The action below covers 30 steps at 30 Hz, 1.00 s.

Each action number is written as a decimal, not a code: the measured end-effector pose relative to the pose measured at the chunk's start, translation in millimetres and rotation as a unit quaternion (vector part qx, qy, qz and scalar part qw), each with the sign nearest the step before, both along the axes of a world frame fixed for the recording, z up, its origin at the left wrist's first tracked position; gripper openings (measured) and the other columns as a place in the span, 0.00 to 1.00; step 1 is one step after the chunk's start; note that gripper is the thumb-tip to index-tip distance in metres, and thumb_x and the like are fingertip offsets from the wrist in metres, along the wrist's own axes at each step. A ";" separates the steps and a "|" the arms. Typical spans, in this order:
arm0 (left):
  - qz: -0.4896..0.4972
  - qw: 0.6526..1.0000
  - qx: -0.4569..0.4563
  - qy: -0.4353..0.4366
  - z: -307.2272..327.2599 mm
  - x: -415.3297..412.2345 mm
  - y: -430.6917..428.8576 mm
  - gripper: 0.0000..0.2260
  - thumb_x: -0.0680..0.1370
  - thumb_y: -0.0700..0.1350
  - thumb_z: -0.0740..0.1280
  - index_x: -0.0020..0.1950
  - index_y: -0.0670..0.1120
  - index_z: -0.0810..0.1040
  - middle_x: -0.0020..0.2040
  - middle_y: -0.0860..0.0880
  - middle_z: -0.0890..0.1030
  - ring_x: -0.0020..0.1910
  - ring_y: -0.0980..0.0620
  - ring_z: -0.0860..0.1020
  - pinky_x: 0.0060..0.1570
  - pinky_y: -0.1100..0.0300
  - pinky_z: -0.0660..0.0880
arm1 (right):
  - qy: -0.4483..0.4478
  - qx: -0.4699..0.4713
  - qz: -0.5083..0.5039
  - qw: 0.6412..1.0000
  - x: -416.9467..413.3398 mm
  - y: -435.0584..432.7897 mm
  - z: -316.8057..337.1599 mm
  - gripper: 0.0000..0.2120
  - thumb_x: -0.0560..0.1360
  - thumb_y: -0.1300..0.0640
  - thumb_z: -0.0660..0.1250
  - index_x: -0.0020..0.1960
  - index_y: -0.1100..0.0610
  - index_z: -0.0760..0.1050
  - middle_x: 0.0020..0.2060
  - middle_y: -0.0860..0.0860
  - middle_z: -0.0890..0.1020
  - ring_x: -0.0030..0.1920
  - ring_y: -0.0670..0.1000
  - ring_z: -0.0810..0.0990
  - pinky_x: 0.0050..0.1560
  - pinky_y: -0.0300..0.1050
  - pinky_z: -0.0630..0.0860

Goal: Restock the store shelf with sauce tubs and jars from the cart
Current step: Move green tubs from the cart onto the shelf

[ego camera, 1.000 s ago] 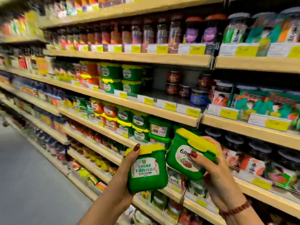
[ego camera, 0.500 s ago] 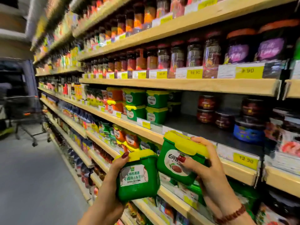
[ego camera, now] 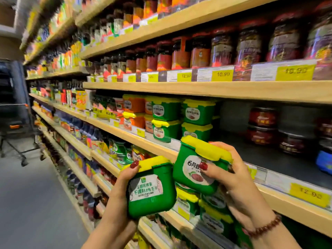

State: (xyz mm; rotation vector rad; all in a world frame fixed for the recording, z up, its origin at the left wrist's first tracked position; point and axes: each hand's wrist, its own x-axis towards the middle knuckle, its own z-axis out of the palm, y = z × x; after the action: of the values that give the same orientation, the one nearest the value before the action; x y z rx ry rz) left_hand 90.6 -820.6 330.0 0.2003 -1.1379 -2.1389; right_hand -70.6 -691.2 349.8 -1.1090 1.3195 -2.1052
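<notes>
Left hand [ego camera: 118, 191] grips green tub [ego camera: 151, 190], lower centre; right hand [ego camera: 231, 178] grips second tub [ego camera: 195, 169] beside shelf [ego camera: 280, 198].

One view: head cam, wide-angle, facing forward along the shelf [ego camera: 287, 209] run, horizon rolled. Very close to the grip: left hand [ego camera: 122, 191] holding the left tub [ego camera: 151, 193] and right hand [ego camera: 239, 178] holding the right tub [ego camera: 192, 171] fill bottom centre. Shelving recedes up and left of the grip; cart [ego camera: 16, 126] sits far left, blurred.
</notes>
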 end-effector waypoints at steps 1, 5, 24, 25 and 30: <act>-0.006 1.000 0.003 -0.005 -0.6 -2.1 -18.0 0.42 0.45 0.58 0.79 0.57 0.43 0.81 0.50 0.39 0.83 0.38 0.44 0.83 0.34 0.50 0.80 | -0.001 -0.003 -0.009 1.000 -0.1 -12.0 2.2 0.42 0.42 0.48 0.85 0.55 0.52 0.77 0.51 0.58 0.84 0.50 0.59 0.84 0.40 0.50 0.81; -0.045 0.999 0.002 -0.001 7.2 -9.1 -77.8 0.43 0.45 0.57 0.80 0.58 0.43 0.80 0.53 0.37 0.82 0.40 0.43 0.83 0.34 0.49 0.80 | 0.016 -0.019 -0.042 0.999 2.0 -52.9 14.9 0.42 0.39 0.49 0.85 0.52 0.53 0.80 0.46 0.56 0.85 0.45 0.53 0.85 0.37 0.42 0.80; -0.071 0.993 -0.027 0.090 46.3 -91.2 -163.4 0.17 0.74 0.52 0.59 0.35 0.50 0.84 0.34 0.49 0.84 0.30 0.50 0.82 0.26 0.56 0.79 | 0.070 0.040 -0.189 0.979 -59.7 -99.9 50.8 0.32 0.52 0.65 0.80 0.54 0.55 0.78 0.46 0.54 0.86 0.48 0.55 0.85 0.39 0.43 0.81; -0.073 0.992 -0.021 0.097 47.8 -93.3 -164.2 0.15 0.72 0.52 0.59 0.36 0.50 0.84 0.35 0.48 0.84 0.32 0.49 0.82 0.28 0.54 0.80 | 0.069 0.048 -0.188 0.979 -61.4 -101.0 51.7 0.33 0.50 0.63 0.81 0.54 0.55 0.78 0.46 0.55 0.86 0.47 0.55 0.85 0.39 0.43 0.81; -0.088 0.991 -0.004 0.104 45.9 -106.8 -172.6 0.16 0.72 0.53 0.59 0.47 0.48 0.84 0.45 0.45 0.85 0.41 0.45 0.84 0.37 0.45 0.80 | 0.065 0.085 -0.181 0.978 -68.3 -107.5 55.0 0.36 0.48 0.59 0.81 0.56 0.54 0.78 0.49 0.57 0.85 0.50 0.58 0.84 0.46 0.51 0.82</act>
State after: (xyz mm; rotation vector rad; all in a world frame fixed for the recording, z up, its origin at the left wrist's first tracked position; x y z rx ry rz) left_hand -16.2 -993.1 375.9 -0.1311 -1.0753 -2.2468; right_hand -138.9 -798.6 404.8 -1.0091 1.8468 -2.1389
